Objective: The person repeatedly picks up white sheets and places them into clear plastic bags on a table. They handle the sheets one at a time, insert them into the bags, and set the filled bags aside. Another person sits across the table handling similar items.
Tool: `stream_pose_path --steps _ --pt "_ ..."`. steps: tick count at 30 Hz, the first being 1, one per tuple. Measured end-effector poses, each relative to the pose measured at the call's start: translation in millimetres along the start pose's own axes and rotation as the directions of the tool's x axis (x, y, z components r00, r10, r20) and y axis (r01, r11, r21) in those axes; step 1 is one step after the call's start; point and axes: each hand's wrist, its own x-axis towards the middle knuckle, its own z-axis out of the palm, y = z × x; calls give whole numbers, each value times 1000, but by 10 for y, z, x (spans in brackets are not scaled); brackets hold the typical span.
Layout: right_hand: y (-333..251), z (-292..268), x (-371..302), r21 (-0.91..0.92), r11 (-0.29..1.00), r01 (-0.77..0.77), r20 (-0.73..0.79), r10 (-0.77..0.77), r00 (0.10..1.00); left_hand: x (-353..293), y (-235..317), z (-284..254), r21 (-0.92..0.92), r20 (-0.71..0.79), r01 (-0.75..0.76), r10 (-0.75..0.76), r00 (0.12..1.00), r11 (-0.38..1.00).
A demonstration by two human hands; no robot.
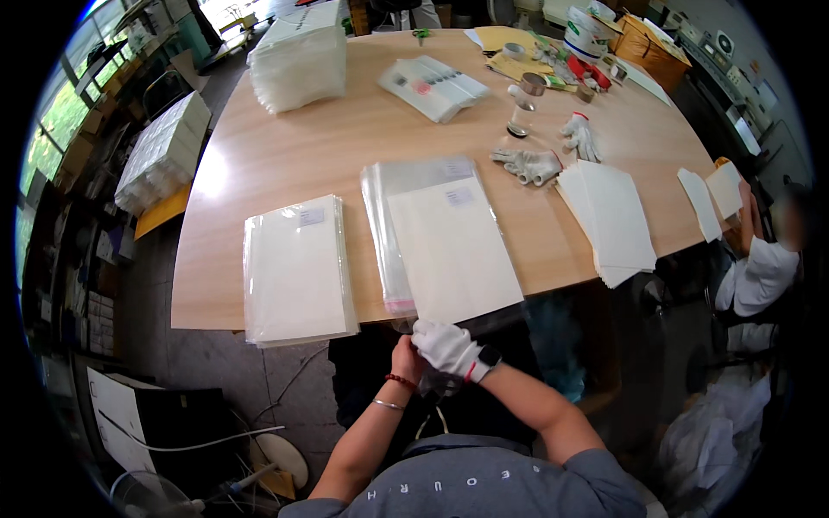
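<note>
Gloved right hand (449, 348) (over left hand (406, 358)) pinches clear sleeve (414, 198).

Room was evenly bright, daylight came from windows (60, 112) at upper left, soft glare lay on the table (211, 173), edges bent and darkened, a blurred patch sat at right.

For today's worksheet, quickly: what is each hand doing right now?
Left hand: bare, at the clear bag's open end, mostly hidden; grip cannot be told.
Right hand: white-gloved, closed on the bag's edge below the table.
</note>
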Motion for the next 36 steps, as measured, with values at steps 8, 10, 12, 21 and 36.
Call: stream_pose_path --steps 8,10,12,21,36 --pt "1582 -1684 -2130 -410 119 -904 -680 621 390 -14 248 -195 514 225 -190 82 971 837" --pt "1674 -1308 -2525 -806 177 -565 29 965 262 -21 252 -292 549 311 -273 110 944 790" --pt "1530 -902 -2640 -497 579 -647 716 694 71 -38 245 -374 647 367 -580 464 806 494" --pt "1093 -836 -1165 376 876 -302 -240 407 882 -64 529 -72 341 940 -531 293 174 -776" --pt "939 -860 -768 19 639 -769 -197 756 624 7 590 -85 900 429 -388 556 712 -198"
